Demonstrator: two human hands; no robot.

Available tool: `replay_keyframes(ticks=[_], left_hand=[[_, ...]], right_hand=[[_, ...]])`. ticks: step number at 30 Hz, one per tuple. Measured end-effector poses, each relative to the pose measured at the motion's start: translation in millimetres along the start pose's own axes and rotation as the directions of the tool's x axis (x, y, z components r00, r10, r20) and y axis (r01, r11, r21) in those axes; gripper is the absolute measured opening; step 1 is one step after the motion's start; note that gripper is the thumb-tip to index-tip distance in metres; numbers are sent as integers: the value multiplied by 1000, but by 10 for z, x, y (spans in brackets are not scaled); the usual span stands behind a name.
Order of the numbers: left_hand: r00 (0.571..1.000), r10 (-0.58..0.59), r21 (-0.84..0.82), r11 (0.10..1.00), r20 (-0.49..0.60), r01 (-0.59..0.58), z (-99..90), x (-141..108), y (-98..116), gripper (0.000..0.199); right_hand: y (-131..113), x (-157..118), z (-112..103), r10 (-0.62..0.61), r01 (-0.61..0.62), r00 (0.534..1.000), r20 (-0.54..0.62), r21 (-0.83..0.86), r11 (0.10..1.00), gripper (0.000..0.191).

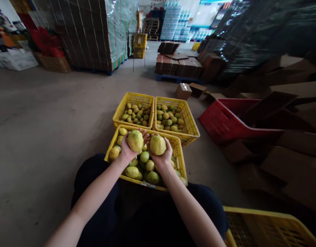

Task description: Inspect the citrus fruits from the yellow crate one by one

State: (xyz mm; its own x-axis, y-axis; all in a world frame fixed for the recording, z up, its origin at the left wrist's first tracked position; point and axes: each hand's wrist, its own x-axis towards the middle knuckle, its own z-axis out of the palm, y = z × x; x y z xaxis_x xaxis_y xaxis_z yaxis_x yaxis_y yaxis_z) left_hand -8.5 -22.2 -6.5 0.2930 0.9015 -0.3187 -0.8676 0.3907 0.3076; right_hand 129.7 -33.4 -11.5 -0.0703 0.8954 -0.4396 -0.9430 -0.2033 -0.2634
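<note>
Left hand (125, 148): holds a yellow-green fruit (135, 140), just left of the frame's centre.
Right hand (163, 157): cups a second fruit (157, 145) near the centre, over the front crate (183, 164).
Both fruits: probably firm, rather heavy, easily bruised; support from below, around the widest part.

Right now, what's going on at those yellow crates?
A person's left hand holds one large yellow-green fruit, and the right hand holds another large fruit. Both are above the front yellow crate, which contains more fruit. Just behind it, the rear left crate and rear right crate also hold yellow and green fruit.
</note>
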Motion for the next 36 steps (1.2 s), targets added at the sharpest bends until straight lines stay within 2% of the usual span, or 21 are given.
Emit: replay_keyframes(ticks=[5,8,10,12,13,14,16,18,20,23,25,27,30,32,34,36], left_hand=[[1000,-7,-12,1000,14,7,-11,3,-30,35],[999,-14,-18,1000,44,15,-29,0,-58,35],[999,-26,-18,999,48,27,-30,-13,-85,36],[998,-47,-18,999,37,48,-23,-28,-117,37],[998,-58,-18,998,29,58,-18,-33,-134,37],[998,-66,-17,998,18,66,-14,-37,-152,37],[998,-70,-15,997,0,70,-14,-35,-182,35],[998,-60,-8,998,-25,59,-34,-21,-205,34],[998,-37,10,999,-43,37,-73,3,-219,34],[997,22,43,999,-70,-19,-143,35,-236,36],[994,50,63,997,-98,-44,-179,43,-252,38],[992,55,73,996,-118,-46,-206,43,-271,39],[987,64,73,996,-150,-54,-238,58,-295,36],[987,42,82,996,-154,-29,-255,82,-302,35],[995,-12,95,995,-94,21,-263,105,-298,36],[999,-45,113,993,-16,47,-254,119,-278,38]], right_hand=[[-28,42,-38,-5,5,1000,20,-28,1000,21],[-39,82,-77,-51,53,999,19,-77,996,23],[-33,103,-88,-113,115,993,18,-129,985,23],[-16,112,-83,-242,248,969,54,-253,935,22],[-3,111,-79,-333,347,938,100,-350,870,23],[10,107,-77,-421,451,891,173,-460,765,25],[40,91,-87,-511,614,772,377,-647,451,27],[71,73,-126,-461,675,691,557,-726,134,32],[107,59,-187,-356,682,657,665,-725,-96,40],[174,38,-277,-194,707,596,779,-624,-333,68],[224,16,-313,-113,728,541,834,-530,-435,86],[266,-10,-328,-76,730,504,860,-471,-495,92],[289,-40,-323,-45,743,467,883,-419,-521,87],[279,-51,-310,-24,778,427,904,-381,-499,83],[262,-67,-293,-4,824,388,922,-348,-448,78],[250,-98,-271,29,864,378,925,-341,-370,69]])
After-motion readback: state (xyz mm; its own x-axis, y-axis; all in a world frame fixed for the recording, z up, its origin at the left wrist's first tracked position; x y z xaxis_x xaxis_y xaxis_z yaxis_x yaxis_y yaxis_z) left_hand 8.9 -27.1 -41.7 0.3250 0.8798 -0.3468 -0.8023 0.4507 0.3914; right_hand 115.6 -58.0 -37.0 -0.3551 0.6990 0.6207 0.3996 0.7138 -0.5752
